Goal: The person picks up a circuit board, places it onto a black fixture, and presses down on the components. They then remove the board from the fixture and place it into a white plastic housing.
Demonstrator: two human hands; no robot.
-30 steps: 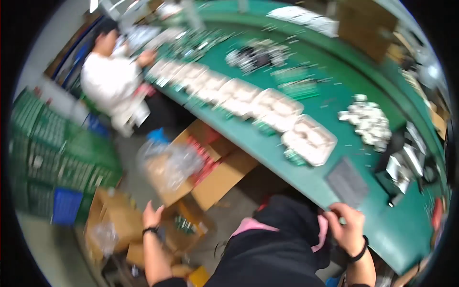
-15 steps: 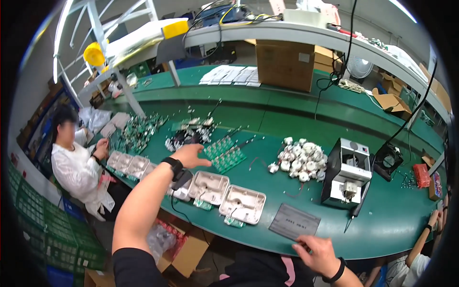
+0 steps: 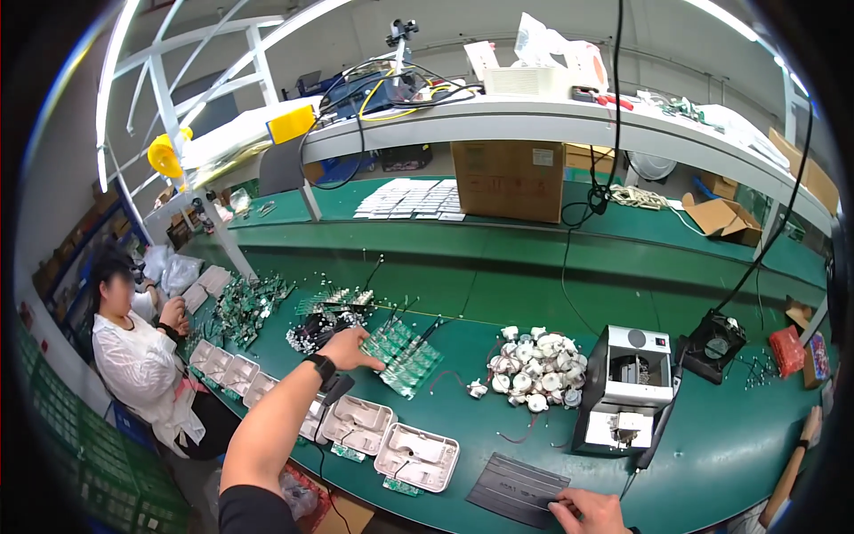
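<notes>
Looks like the reaching step: left hand (image 3: 350, 350), thumb and fingers parted, is at the circuit boards (image 3: 411, 360) mid tabletop (image 3: 712, 454), can't tell if gripping. Right hand (image 3: 592, 511) is half curled at the mat (image 3: 509, 491) near the front edge, hold unclear. Lifting probably needs an edge pinch.

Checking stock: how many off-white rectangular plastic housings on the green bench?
6 off-white rectangular plastic housings in a row on the green bench: three right of the left forearm, one partly covered; three to its left. The forearm may hide more.
</notes>
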